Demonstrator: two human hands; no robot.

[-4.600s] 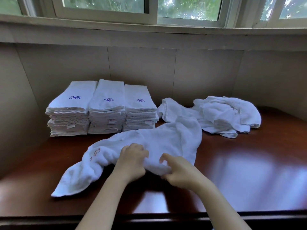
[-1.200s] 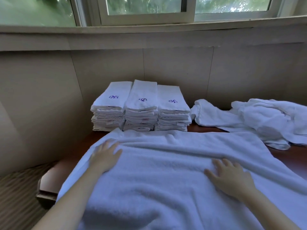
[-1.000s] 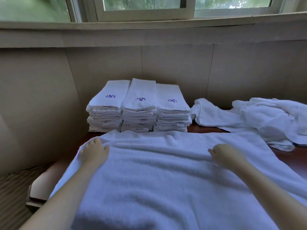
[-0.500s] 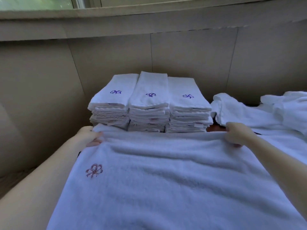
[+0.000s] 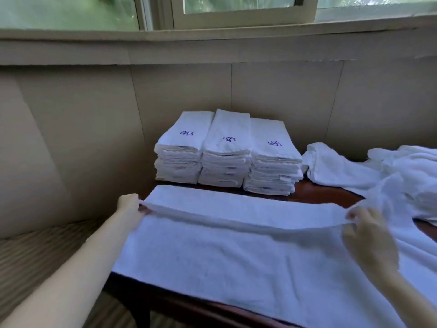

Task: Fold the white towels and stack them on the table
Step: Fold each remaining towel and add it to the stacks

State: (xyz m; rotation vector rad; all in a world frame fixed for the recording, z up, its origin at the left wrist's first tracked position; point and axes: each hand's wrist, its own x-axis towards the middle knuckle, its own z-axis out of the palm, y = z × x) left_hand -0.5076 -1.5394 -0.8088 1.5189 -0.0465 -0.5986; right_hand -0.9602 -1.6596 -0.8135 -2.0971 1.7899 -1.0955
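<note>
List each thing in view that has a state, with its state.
Spread towel: lies on the table, far edge lifted
Left hand: pinches its left corner
Right hand: pinches its right corner
Folded towels: three neat stacks
Loose towels: crumpled, unfolded

**No readable words, only monograms**

I see a blue embroidered monogram (image 5: 229, 139) on top of each of the three folded towel stacks (image 5: 225, 166), but I cannot make out its letters. A sewn tag (image 5: 285, 177) on the right-hand stack is too small to read.
</note>
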